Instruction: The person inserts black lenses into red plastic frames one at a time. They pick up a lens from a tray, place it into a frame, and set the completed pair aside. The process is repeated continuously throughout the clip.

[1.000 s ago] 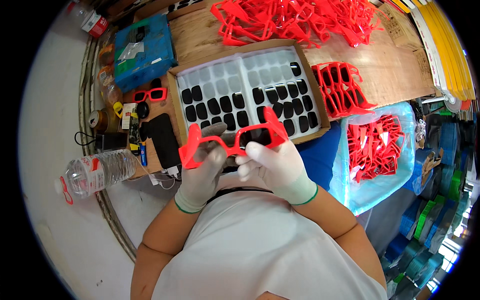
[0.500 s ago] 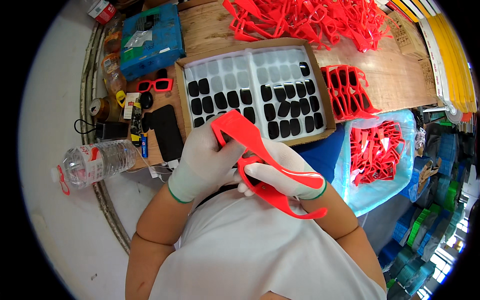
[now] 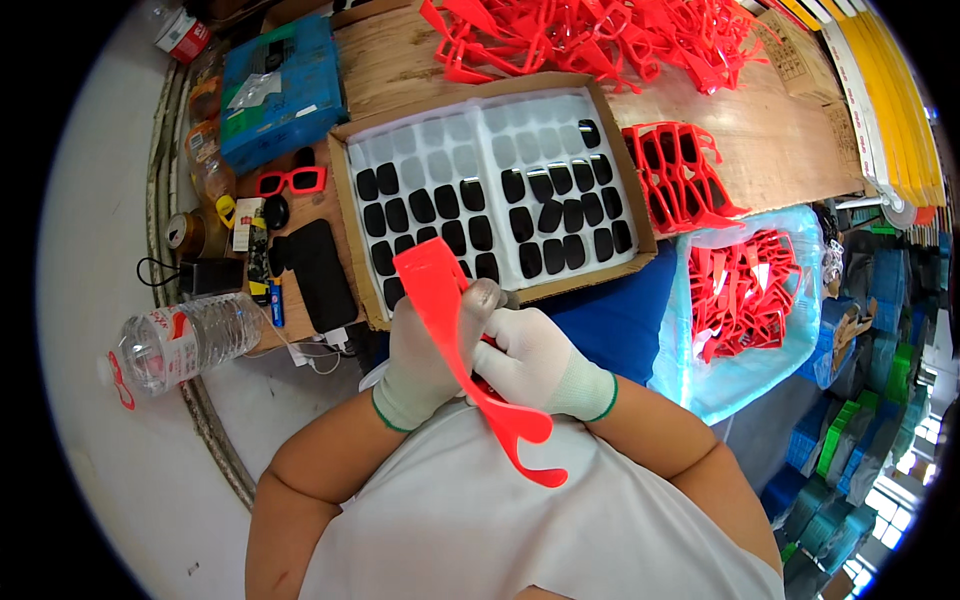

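Both my hands wear white gloves with green cuffs and meet in front of my chest. My left hand (image 3: 425, 345) is closed round the front of a red sunglasses frame (image 3: 440, 310), whose temple arms slant down toward my shirt. Against the same frame presses my right hand (image 3: 540, 362), fingers curled; the frame's lens openings are mostly hidden by the gloves. Just beyond my hands lies a cardboard box (image 3: 645, 262) with a white tray of dark lenses (image 3: 573, 215) in rows, some of its pockets without a lens.
A heap of red frames (image 3: 600, 40) lies at the back, with stacked sunglasses (image 3: 680, 175) right of the box. A blue-lined bin (image 3: 665, 350) holds more frames. At left are a phone (image 3: 318, 275), a plastic bottle (image 3: 190, 340), a blue box (image 3: 285, 95) and red glasses (image 3: 292, 181).
The frame has turned in my hands, its temple arms swinging from the right to point down toward me. My right hand has shifted slightly left, its fingers now curled tighter. The view has moved slightly.
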Tool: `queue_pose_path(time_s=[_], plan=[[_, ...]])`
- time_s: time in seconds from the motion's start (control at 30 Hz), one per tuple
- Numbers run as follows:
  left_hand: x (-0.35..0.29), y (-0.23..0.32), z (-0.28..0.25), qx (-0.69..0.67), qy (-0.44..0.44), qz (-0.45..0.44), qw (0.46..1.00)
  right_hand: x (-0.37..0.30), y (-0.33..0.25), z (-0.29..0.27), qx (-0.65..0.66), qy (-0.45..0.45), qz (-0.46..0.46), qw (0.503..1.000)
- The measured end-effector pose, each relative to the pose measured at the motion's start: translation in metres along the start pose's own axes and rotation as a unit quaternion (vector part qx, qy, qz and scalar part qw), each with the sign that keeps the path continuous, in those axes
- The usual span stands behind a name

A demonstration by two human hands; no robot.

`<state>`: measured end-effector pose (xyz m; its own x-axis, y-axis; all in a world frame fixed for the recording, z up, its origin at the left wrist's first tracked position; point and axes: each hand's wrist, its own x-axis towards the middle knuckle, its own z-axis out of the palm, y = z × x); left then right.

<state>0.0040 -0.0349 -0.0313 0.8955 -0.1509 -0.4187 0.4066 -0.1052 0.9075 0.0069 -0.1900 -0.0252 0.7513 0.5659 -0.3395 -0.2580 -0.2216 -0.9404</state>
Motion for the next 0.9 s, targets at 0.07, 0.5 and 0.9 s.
queue_pose_path(time_s=[0.07,0.5,0.9], plan=[[-0.002,-0.004,0.003,-0.010,0.007,0.006,1.000,-0.002,-0.003,-0.001,0.029,-0.013,-0.005,0.999],[-0.009,0.012,0.004,-0.107,0.024,-0.055,0.992,-0.003,-0.008,0.004,0.022,0.000,-0.006,1.000],[-0.013,0.017,0.010,-0.071,0.058,-0.015,0.996,-0.005,0.010,0.020,-0.085,0.061,-0.046,0.993]])
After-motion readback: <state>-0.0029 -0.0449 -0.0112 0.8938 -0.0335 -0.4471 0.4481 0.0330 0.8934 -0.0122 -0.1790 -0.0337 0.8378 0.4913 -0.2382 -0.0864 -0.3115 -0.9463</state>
